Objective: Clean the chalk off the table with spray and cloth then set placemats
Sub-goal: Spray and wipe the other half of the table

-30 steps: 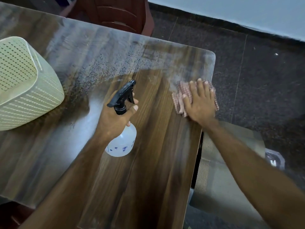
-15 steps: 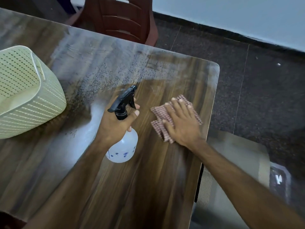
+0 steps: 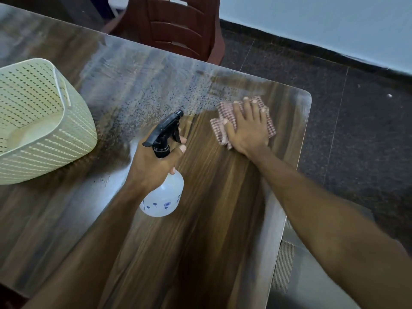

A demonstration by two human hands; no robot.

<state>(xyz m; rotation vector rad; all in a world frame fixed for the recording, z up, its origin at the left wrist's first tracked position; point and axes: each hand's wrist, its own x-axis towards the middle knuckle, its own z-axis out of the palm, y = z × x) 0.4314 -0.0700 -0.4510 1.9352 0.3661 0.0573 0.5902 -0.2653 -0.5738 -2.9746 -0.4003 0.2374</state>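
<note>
1. The cloth [image 3: 243, 121], pink-checked and folded, lies flat on the counter [image 3: 211, 219], near its far right corner.
2. The right hand [image 3: 247, 128] presses down on the cloth with its fingers [image 3: 245, 105] straight and spread; nothing is gripped.
3. Left of the cloth, a film of chalk [image 3: 142, 90] speckled with spray droplets covers the counter's far part; the wood nearer than the cloth shows dark and glossy.
4. Left of the cloth and nearer, the left hand [image 3: 153, 166] grips the bottle [image 3: 165, 195] by its neck, fingers curled round it, the black nozzle pointing at the chalk.
5. Well left of the cloth, a cream basket [image 3: 44, 130] stands on the counter.
6. Beyond the cloth, past the counter's far edge, stands a brown chair [image 3: 178, 32].
</note>
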